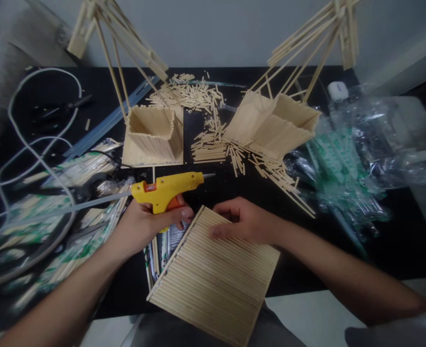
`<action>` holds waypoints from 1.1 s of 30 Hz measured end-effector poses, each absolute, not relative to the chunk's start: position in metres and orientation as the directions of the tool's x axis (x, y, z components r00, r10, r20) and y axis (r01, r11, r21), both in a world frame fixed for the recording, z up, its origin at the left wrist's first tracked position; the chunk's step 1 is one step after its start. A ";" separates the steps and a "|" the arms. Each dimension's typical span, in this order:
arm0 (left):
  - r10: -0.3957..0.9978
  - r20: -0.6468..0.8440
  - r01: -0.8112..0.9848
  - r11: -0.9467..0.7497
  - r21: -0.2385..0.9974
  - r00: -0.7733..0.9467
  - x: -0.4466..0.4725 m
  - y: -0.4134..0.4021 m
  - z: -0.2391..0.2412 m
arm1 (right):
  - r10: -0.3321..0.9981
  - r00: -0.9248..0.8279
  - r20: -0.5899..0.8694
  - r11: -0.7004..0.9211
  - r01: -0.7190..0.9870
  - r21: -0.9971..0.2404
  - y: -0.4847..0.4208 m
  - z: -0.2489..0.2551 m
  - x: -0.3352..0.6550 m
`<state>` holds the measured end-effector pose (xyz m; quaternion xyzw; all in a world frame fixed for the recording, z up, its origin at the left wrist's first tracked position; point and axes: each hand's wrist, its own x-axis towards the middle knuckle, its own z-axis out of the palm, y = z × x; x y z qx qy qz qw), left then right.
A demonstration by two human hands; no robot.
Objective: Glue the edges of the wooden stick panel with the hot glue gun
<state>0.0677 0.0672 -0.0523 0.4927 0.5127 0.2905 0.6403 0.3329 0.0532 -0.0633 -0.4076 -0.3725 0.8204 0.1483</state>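
My left hand point(146, 226) is wrapped round the grip of a yellow glue gun point(167, 188) whose nozzle points right. A clear glue stick pokes out of the gun's back end to the left. My right hand point(244, 221) lies with curled fingers on the top edge of a flat square panel of wooden sticks point(216, 274), which overhangs the table's near edge above my lap. The gun's nozzle hangs a little above the panel's far corner.
Two stick-built boxes with tall frames stand behind: one at the left point(155, 135), one tilted at the right point(271, 125). Loose cut sticks point(213, 140) lie between them. Packets of sticks point(72, 212) and white cable point(35, 149) crowd the left. Crumpled plastic wrappers point(346, 164) fill the right.
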 end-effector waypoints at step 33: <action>0.884 -0.407 -0.043 0.427 0.903 0.228 0.066 0.067 -0.055 | 0.424 -0.782 -0.456 -0.810 -0.103 -0.578 0.057 -0.080 0.342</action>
